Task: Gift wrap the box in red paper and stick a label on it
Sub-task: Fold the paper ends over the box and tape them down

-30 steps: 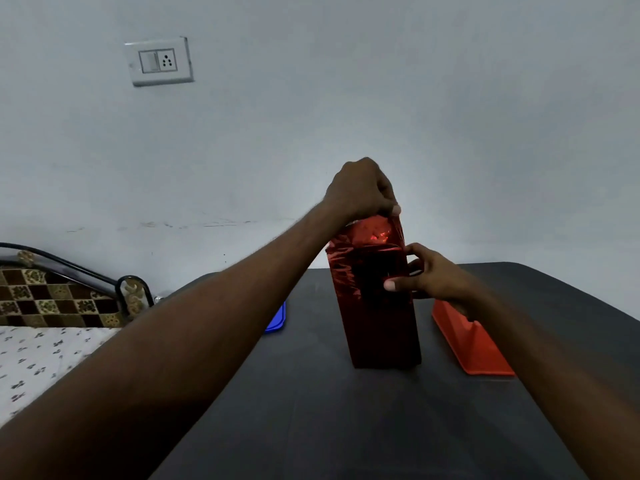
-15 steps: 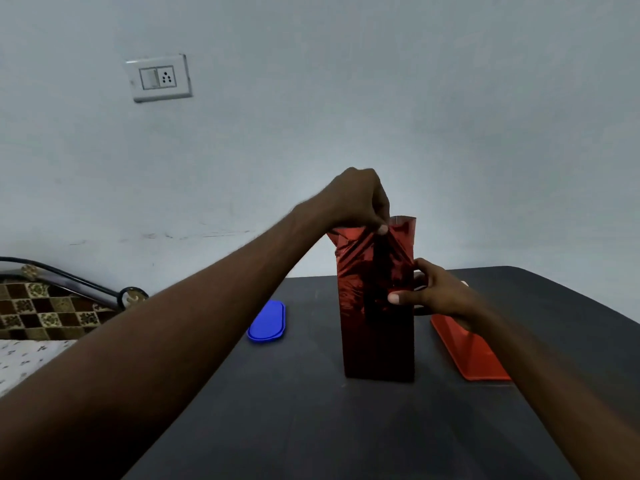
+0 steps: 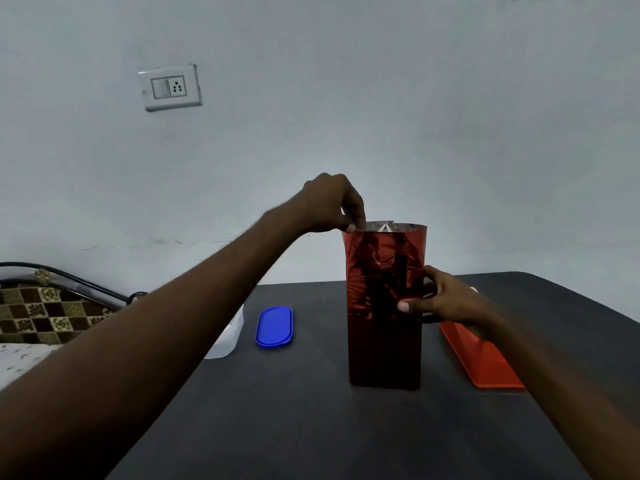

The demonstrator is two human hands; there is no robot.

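Near the middle of the dark table [image 3: 311, 427], the box [image 3: 384, 323] stands upright in a sleeve of red paper [image 3: 384, 244] that is open above it. The left hand [image 3: 332, 206] pinches the paper's top left rim, seemingly to start the end fold. The right hand [image 3: 446, 299] grips the box's right side, thumb across the front, steadying it. No label shows.

The wrapped box [image 3: 384, 313] stands upright mid-table [image 3: 311, 427]; the left hand [image 3: 334, 204] is at its top left corner, the right hand [image 3: 446, 301] on its right side; a lid [image 3: 274, 327] lies to its left, a container [image 3: 227, 336] further left; a tray [image 3: 485, 358] lies right, behind the right hand.
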